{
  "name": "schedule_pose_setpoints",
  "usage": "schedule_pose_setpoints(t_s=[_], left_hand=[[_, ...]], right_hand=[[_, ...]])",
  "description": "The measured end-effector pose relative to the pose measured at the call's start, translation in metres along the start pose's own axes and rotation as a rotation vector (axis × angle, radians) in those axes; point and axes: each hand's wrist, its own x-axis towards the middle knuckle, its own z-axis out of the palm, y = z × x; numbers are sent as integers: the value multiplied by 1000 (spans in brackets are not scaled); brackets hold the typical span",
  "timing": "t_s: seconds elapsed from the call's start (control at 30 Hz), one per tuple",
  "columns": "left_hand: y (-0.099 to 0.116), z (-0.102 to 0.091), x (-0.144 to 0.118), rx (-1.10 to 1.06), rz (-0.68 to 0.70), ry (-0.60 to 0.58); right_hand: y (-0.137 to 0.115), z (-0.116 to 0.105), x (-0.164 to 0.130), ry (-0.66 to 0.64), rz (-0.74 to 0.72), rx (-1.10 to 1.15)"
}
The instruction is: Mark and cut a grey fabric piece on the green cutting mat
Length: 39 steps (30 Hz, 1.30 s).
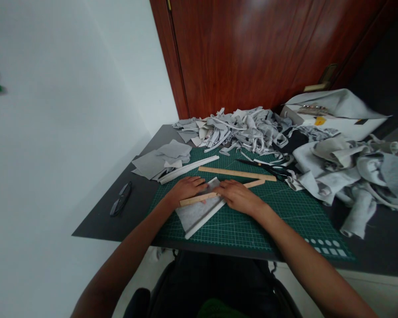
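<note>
A grey fabric piece [196,213] lies on the green cutting mat [272,216], one edge folded over. A short wooden ruler [199,199] lies across it. My left hand [185,189] presses flat on the ruler's left part and the fabric. My right hand [237,197] presses on the ruler's middle, fingers pointing left, with the ruler's far end [257,183] sticking out beyond it. A longer wooden ruler [237,173] lies just behind, and black scissors [268,168] rest past it.
A heap of grey fabric strips [239,130] sits at the back, larger grey cloth [348,172] at the right, flat grey pieces [159,161] at the left. Black eyeglasses [120,199] lie near the table's left edge. A white box [334,115] stands back right, before a wooden door [252,53].
</note>
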Motion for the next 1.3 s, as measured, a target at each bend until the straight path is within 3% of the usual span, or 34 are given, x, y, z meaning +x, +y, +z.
schedule_pose_setpoints(t_s=[0.2,0.53,0.67,0.77,0.83,0.87,0.93,0.97,1.13,1.3], left_hand=[[1,-4,7,-164,-196,118],[22,-7,49,-209,6,105],[20,-11,40,-196,-92,227],[22,-18,26,-342,-214,378],[28,-24,16,-518,-192,352],[33,-26,11,-595,-147,278],[45,-31,3,-616,-85,107],[51,-32,0,-554,-110,92],[84,-28,-11,-248,-359,118],[114,-23,-12,-155,-325,158]], right_hand=[[-5,-11,-9,-94,-5,3],[-55,-12,-6,-149,-65,-23],[-58,-5,-3,-118,-25,-76],[-59,-1,-1,-104,20,-69],[-59,-2,-1,-100,72,-36],[-59,-3,-1,-102,96,-18],[-55,-7,-3,-105,154,16],[-51,-10,-4,-104,193,27],[-12,-23,-14,-145,446,6],[19,-25,-22,-140,550,27]])
